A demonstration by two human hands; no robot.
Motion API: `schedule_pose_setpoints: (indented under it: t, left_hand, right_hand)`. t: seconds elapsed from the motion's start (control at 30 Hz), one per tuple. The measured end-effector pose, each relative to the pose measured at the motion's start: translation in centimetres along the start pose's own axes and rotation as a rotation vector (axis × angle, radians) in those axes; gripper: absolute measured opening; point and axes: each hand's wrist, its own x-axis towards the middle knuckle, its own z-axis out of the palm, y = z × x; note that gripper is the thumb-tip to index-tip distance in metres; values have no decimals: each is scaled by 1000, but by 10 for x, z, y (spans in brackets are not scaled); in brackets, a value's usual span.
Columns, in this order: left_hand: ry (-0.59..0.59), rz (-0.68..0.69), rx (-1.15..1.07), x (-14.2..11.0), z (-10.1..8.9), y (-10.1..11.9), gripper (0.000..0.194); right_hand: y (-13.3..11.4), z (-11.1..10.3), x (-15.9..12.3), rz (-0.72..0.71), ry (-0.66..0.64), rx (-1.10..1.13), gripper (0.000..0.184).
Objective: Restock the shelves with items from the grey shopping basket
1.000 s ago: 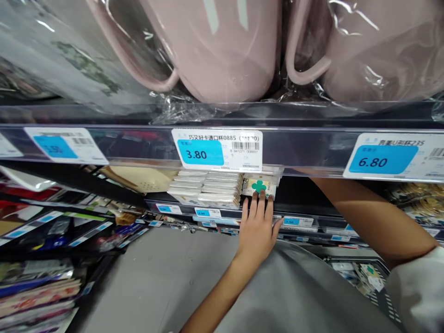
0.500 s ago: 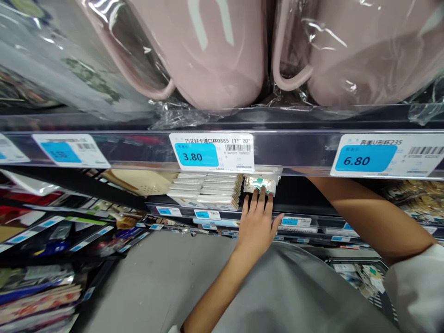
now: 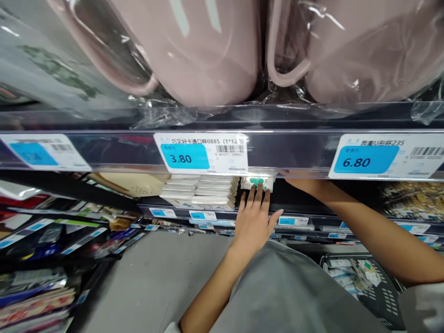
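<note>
My left hand (image 3: pixel 255 217) reaches under the upper shelf rail, fingers stretched flat against a small white pack with a green clover print (image 3: pixel 257 183). That pack stands at the right end of a row of white packs (image 3: pixel 204 192). My right hand (image 3: pixel 301 182) reaches in from the right behind the shelf rail; only its wrist and back show, the fingers are hidden behind the price rail (image 3: pixel 277 152).
Pink mugs in plastic wrap (image 3: pixel 194 51) stand on the shelf above. Price tags reading 3.80 (image 3: pixel 201 152) and 6.80 (image 3: pixel 381 162) hang on the rail. A black basket with goods (image 3: pixel 364 282) sits low right. Packed shelves fill the left; grey floor below.
The view shifted slightly left and down. My right wrist came forward into sight near the clover pack, and my left fingers stayed pressed on the pack.
</note>
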Motion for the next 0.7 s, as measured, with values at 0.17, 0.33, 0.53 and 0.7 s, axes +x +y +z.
schedule_pose_setpoints:
  t: [0.17, 0.33, 0.53, 0.7]
  left_hand:
    - [-61, -8, 2, 8, -3, -3, 67]
    - [-68, 12, 12, 18, -3, -5, 65]
    - [-56, 20, 1, 27, 1, -7, 61]
    - [-88, 0, -5, 36, 2, -9, 63]
  right_hand:
    - [-1, 3, -7, 54, -67, 44, 34]
    - [5, 1, -10, 36, -135, 243, 38]
    - [9, -13, -22, -3, -158, 327, 44]
    - [-2, -10, -17, 20, -100, 315, 45]
